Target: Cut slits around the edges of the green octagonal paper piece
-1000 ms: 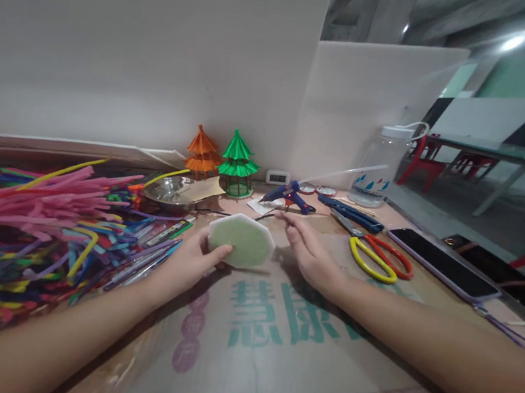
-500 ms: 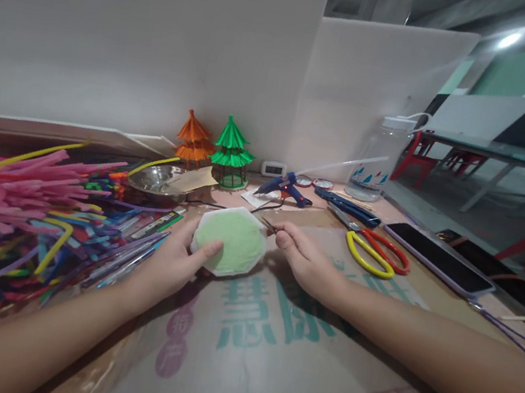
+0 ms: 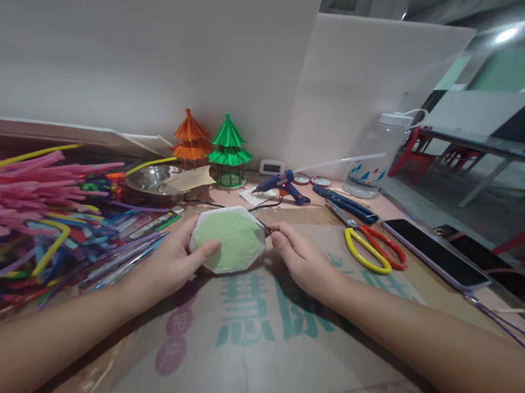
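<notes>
My left hand [image 3: 186, 249] grips the left side of an octagonal piece [image 3: 231, 238], light green on its face with a white rim. The thumb presses on the green face and the other fingers go behind, out of sight. In my right hand [image 3: 294, 251], a thin dark pointed tool [image 3: 263, 226] is pinched between thumb and fingers. Its tip meets the upper right rim of the octagonal piece; whether it touches is too small to tell. Behind the piece, a blue glue gun [image 3: 281, 185] rests with a small red light showing.
Colourful pipe cleaners [image 3: 10, 213] heap up at the left, beside a metal bowl [image 3: 153, 181]. An orange model pavilion [image 3: 190, 140] and a green one [image 3: 230, 150] stand at the back. Scissors [image 3: 368, 246], a phone [image 3: 435, 254] and a clear bottle [image 3: 376, 152] are at the right.
The tool in my right hand has come slightly closer to the rim of the octagonal piece. My left hand keeps its hold, and the whole view has shifted slightly.
</notes>
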